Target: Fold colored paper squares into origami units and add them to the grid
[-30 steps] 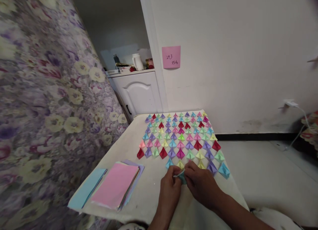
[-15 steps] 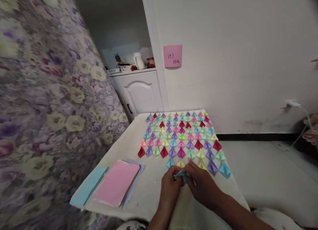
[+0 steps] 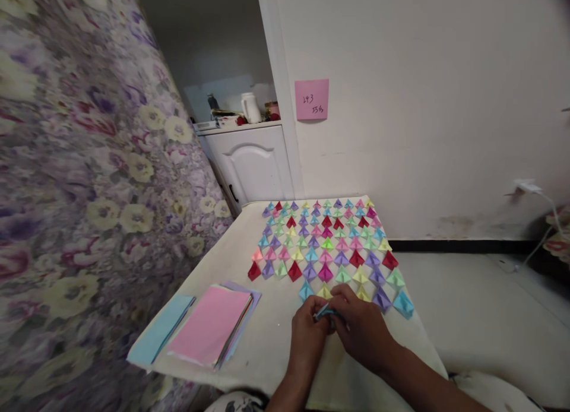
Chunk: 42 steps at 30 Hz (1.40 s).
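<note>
A small piece of folded light-blue paper [image 3: 325, 312] is pinched between my two hands above the front of the table. My left hand [image 3: 308, 329] grips its left side, thumb and fingers closed. On the other side my right hand [image 3: 360, 324] holds it, fingers bent over and hiding much of it. Just beyond my hands, folded paper pieces in many colours stand in rows, among them a blue one [image 3: 306, 290], a purple one [image 3: 382, 298] and a bright blue one [image 3: 404, 304] at the right edge.
On the left of the cream-covered table [image 3: 222, 254] lie a stack of coloured paper topped with pink [image 3: 212, 324] and a blue paper stack [image 3: 162, 329]. A floral curtain [image 3: 102, 180] hangs at left. A pink note [image 3: 312, 100] sticks to the wall.
The blue paper has tilted and shows narrower between my fingers. My right fingers have shifted slightly over it, and both hands stay in nearly the same place.
</note>
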Available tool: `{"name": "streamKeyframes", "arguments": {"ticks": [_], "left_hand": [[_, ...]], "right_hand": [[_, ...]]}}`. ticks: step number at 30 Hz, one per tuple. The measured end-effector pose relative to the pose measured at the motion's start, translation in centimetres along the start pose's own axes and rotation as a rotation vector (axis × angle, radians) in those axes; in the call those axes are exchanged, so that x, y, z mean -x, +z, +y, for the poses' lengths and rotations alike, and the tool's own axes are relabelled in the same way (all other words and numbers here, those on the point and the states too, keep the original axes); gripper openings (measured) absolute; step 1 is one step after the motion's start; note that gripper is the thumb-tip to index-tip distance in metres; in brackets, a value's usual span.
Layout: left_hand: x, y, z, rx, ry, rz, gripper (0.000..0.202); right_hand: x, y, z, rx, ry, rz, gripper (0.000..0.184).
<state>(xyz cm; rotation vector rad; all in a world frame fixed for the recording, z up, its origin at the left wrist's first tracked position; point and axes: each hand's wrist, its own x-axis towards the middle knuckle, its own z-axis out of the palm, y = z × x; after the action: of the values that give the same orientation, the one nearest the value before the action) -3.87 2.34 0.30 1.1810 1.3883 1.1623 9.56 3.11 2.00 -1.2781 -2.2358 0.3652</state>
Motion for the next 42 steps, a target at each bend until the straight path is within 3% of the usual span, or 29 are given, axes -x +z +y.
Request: {"name": "streamKeyframes", "arguments": {"ticks": [7,12,14,18,22,31,38,42], "left_hand": [[-0.1,0.2,-0.6,-0.012,0.012,0.001,0.018],[0.0,-0.1,-0.4,-0.029,-0.010,-0.009,0.022],[0.2,-0.4,0.0,-0.136,0.036,-0.025,0.023],[0.9,-1.4,0.5,-0.568,0.188,0.012,0.023],[2.2,-2.5,0.2,-0.792,0.146,0.011,0.021],[4.8,-5.2,-1.7,-0.735,0.113,0.058,0.026],[5.7,-4.1,-2.6,-0.737,0.162,0.055,0.022],[5.6,-3.9,-2.5,-0.712,0.172,0.061,0.023]], "right_hand": [[-0.3,0.7,0.0,0.108,0.023,0.007,0.018],[-0.8,0.9,-0.2,0.131,-0.056,0.064,0.018],[-0.8,0.9,-0.2,0.130,-0.101,0.056,0.015],[-0.2,1.2,-0.6,0.103,-0.130,0.025,0.013],[0.9,2.1,-1.2,0.015,-0.079,-0.068,0.015],[2.3,4.6,-1.3,0.071,-0.094,-0.152,0.010],[2.3,5.2,-1.8,0.190,-0.113,-0.194,0.015],[2.4,4.6,-1.6,0.104,-0.069,-0.198,0.011]]}}
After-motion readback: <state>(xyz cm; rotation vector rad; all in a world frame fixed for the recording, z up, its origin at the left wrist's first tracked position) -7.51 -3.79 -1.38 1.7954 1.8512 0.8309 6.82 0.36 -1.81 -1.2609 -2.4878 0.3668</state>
